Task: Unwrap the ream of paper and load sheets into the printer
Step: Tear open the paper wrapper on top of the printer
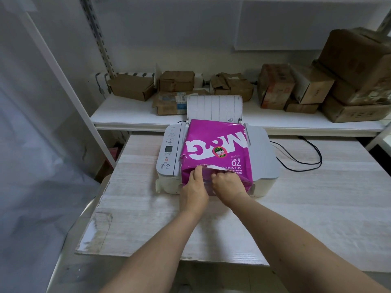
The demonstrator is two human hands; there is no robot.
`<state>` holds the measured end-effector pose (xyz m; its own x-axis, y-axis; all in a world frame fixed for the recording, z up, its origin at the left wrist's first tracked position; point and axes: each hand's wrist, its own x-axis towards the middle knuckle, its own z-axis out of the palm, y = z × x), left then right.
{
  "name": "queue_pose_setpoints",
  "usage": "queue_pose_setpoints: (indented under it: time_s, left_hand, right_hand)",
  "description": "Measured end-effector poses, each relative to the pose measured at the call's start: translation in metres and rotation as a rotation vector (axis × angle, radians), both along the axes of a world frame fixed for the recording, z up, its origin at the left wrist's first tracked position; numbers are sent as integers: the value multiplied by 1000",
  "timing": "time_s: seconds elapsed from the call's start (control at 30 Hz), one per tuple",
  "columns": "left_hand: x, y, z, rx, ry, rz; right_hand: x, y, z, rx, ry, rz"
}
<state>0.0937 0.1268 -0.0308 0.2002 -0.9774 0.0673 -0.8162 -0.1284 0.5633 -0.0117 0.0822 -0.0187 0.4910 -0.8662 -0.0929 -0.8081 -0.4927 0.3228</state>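
Note:
A ream of paper [215, 142] in a magenta wrapper with large white letters lies flat on top of a white printer [264, 153]. The printer's rear paper support [213, 107] stands upright behind the ream. The wrapper is torn at its near end, and a strip of white paper [213, 167] shows in the gap. My left hand [194, 191] grips the near left edge of the wrapper, thumb on top. My right hand [227, 183] pinches the torn wrapper flap just beside it.
The printer sits on a pale wood-grain table [148, 208]. A black cable [304, 159] loops on the table to the right. Behind runs a white shelf [131, 115] with several brown cardboard boxes [275, 85]. A white shelf post [69, 81] slants at the left.

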Motion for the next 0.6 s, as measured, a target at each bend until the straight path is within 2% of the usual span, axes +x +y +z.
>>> queue_pose_setpoints:
  time_s: [0.1, 0.2, 0.37, 0.6]
  left_hand:
    - [1, 5, -2, -32, -23, -24]
    - [-2, 9, -17, -37, -86, -223]
    - [-9, 5, -37, 125, -245, -301]
    - [-10, 3, -23, 181, -282, -325]
  right_hand:
    - [1, 1, -2, 31, -49, -38]
    - [-1, -4, 0, 51, -173, -60]
    - [-1, -9, -6, 45, -322, -78]
    - [-15, 3, -7, 44, -206, 56]
